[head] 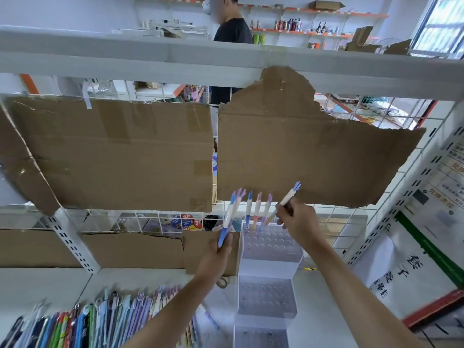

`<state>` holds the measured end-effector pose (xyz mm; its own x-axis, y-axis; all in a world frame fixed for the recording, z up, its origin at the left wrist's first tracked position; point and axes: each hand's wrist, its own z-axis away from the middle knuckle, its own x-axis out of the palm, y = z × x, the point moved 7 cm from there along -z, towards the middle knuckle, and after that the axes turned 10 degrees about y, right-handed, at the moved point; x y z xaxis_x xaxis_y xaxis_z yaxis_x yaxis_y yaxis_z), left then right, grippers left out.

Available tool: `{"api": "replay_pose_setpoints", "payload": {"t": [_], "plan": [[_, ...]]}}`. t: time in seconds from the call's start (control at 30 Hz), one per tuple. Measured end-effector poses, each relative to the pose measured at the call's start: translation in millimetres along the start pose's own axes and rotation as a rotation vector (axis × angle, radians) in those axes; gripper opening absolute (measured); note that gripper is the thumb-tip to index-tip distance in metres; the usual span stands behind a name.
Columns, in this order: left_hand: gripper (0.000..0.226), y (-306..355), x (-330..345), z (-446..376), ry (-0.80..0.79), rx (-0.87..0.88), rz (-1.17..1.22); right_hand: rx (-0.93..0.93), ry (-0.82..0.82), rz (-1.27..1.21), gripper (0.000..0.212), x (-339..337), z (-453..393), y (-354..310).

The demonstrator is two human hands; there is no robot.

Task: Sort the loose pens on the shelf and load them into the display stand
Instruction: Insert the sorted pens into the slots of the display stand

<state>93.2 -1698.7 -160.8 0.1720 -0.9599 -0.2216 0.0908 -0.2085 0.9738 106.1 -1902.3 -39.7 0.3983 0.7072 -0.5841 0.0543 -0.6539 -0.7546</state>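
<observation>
Head view: your right hand (297,218) pinches a yellow pen (282,204) over the tiered display stand (270,270); left of the stand, your left hand (221,249) grips two blue pens (227,222)

Count: 3 pens (256,211) standing in display stand (271,249) top tier. 2 pens in left hand (218,254), 1 pen in right hand (297,219). Stand tiers visible: 3. Loose pens (100,320) on shelf: too many, overlapping, uncounted. Cardboard sheets (113,151) on grid: 2.

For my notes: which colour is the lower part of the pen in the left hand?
Blue, under a white middle; the pen in the left hand shows in the head view.
</observation>
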Motion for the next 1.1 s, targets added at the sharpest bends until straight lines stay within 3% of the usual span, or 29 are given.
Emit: {"api": "replay_pose_setpoints", "payload": {"t": [0.1, 0.33, 0.53, 0.77, 0.87, 1.0, 1.1], "plan": [[0.046, -5.8, -6.4, -1.1, 0.048, -0.054, 0.054, 0.004, -0.031, 0.146, 0.020, 5.7, -13.3, 12.3], [0.067, -11.8, -5.7, 0.6, 0.014, -0.080, 0.171, 0.070, -0.190, 0.205, 0.016, 43.9, -11.0, 32.4], [0.056, -13.1, -9.1, 3.4, 0.034, -0.116, 0.151, 0.031, -0.181, 0.261, 0.018, 52.5, -12.3, 33.4], [0.034, -2.4, -5.8, 9.5, 0.012, -0.100, 0.196, 0.137, -0.173, 0.199, 0.014, 42.1, -3.1, 43.8], [0.029, 3.8, 3.2, 10.3, -0.058, -0.072, 0.217, 0.133, -0.147, 0.143, 0.005, 35.1, 10.2, 37.9], [0.028, 14.6, 27.2, 19.2, -0.207, -0.025, 0.189, 0.182, -0.313, -0.160, 0.021, 46.3, 34.7, 13.2], [0.026, 21.9, 33.5, 21.0, -0.228, 0.000, 0.142, 0.144, -0.311, -0.145, 0.025, 38.7, 32.2, 3.0]]}}
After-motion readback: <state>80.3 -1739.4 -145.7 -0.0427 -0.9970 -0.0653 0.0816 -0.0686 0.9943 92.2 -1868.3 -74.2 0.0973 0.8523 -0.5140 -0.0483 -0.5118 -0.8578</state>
